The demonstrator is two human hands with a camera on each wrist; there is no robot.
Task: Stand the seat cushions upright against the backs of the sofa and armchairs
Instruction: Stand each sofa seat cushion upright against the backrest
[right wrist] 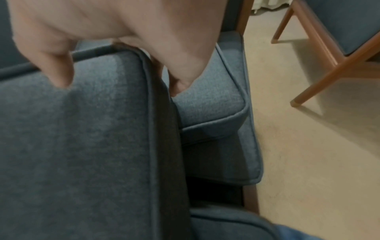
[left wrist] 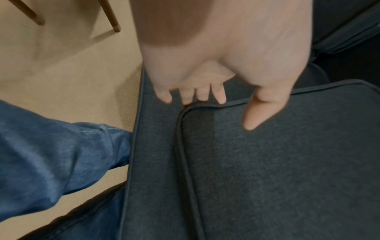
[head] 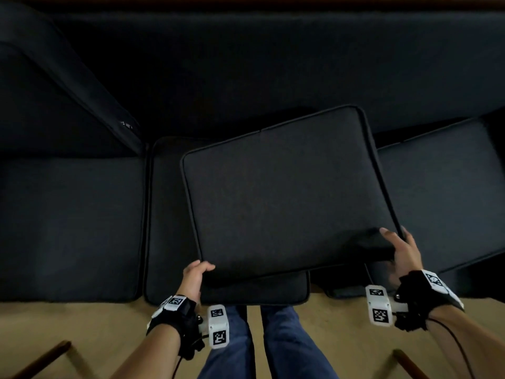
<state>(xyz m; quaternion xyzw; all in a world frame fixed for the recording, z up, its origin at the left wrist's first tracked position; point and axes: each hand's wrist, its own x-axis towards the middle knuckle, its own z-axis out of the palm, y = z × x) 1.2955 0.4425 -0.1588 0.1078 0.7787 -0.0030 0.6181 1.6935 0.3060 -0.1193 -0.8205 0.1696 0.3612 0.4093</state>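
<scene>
Lifting a cushion off the sofa

Left hand [head: 194,277] and right hand [head: 401,250] pinch the cushion [head: 289,192] in mid frame; it may slip, being big and floppy.

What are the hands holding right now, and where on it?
Both hold one dark seat cushion by its near corners: left hand at the near-left corner, right hand at the near-right, thumbs on top, fingers underneath.

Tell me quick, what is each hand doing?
Left hand: grips the near left corner of the lifted seat cushion.
Right hand: grips its near right corner.
</scene>
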